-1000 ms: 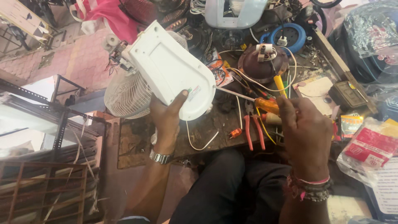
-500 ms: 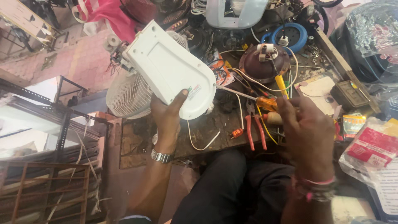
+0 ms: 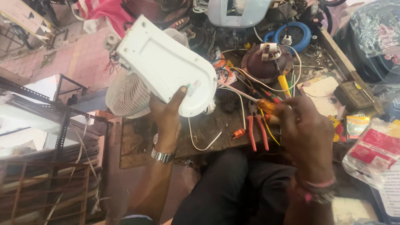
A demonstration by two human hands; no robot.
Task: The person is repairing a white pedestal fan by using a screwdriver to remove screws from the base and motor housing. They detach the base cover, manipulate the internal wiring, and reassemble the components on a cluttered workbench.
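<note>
Presently we hold fan base (image 3: 164, 68) and screwdriver (image 3: 250, 99).
Left hand (image 3: 166, 118) fingers clasp its rigid, light-looking plastic edge; right hand (image 3: 306, 133) fingers pinch the handle.

Daylight is flooding in evenly, no hard shadows showing. The white fan base (image 3: 166, 68) is reading bright, glaring slightly near its top edge. The right hand (image 3: 306, 133) is blurring a little, screwdriver (image 3: 250, 98) too. The bench clutter is staying fairly sharp. Wide-angle lens is bending the edges; lower left is sitting dimmer.
</note>
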